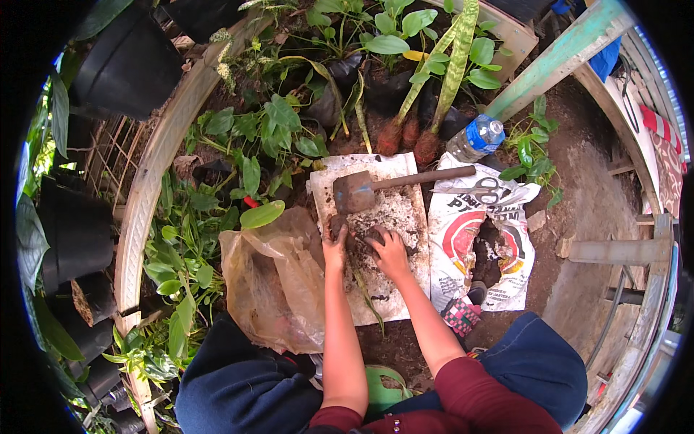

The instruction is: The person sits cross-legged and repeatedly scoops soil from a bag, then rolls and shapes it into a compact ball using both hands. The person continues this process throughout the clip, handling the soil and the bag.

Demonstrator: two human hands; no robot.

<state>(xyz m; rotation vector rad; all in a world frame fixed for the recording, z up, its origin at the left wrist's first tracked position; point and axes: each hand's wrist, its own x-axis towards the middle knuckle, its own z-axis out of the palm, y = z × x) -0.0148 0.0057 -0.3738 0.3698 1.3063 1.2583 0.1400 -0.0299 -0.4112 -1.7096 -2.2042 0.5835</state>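
My left hand [335,247], soiled at the fingers, is around a dark, soil-covered root clump [338,222]. A long narrow leaf [364,287] trails from between my hands toward me. My right hand [389,252] has its fingers spread and bent, the tips touching dark soil just right of the clump. Both hands are over a white, dirt-strewn sack [368,309] laid flat. Beyond them, a short shovel with a flat metal blade [353,192] and wooden handle [425,178] lies across the sack. Part of the clump is hidden by my left fingers.
A printed sack [452,217] with a torn hole bears scissors [480,189]. A water bottle [478,136] leans behind it. Left is a cloudy plastic bag [271,293]. Snake plants [455,70] with bulky root balls lie ahead, near a green-painted post [558,59].
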